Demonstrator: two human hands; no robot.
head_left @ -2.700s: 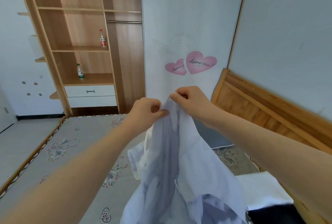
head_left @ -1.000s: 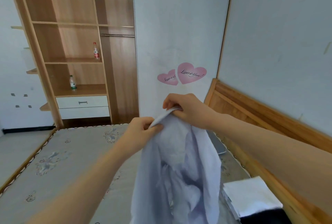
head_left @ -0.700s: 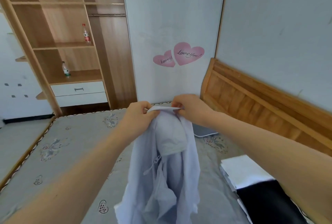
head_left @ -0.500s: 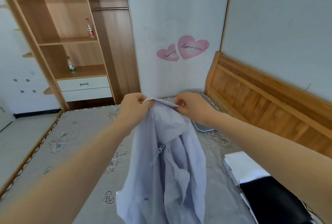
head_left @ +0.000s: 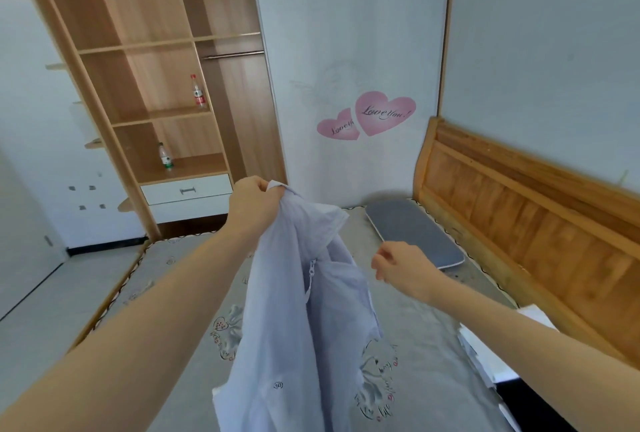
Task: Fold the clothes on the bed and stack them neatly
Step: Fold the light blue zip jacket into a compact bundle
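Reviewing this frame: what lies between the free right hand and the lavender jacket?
Nothing. In the head view the right hand hangs apart from the lavender jacket; only bare mattress shows behind the gap.

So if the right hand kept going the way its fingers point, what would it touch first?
Probably the jacket hanging from the left hand: the right hand points left toward it. Depth is uncertain.

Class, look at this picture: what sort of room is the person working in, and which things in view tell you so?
Most likely a bedroom. A mattress lies against a wooden headboard, an open wardrobe with shelves and a hanging rail stands beyond it, and the left hand holds up a pale blue jacket.
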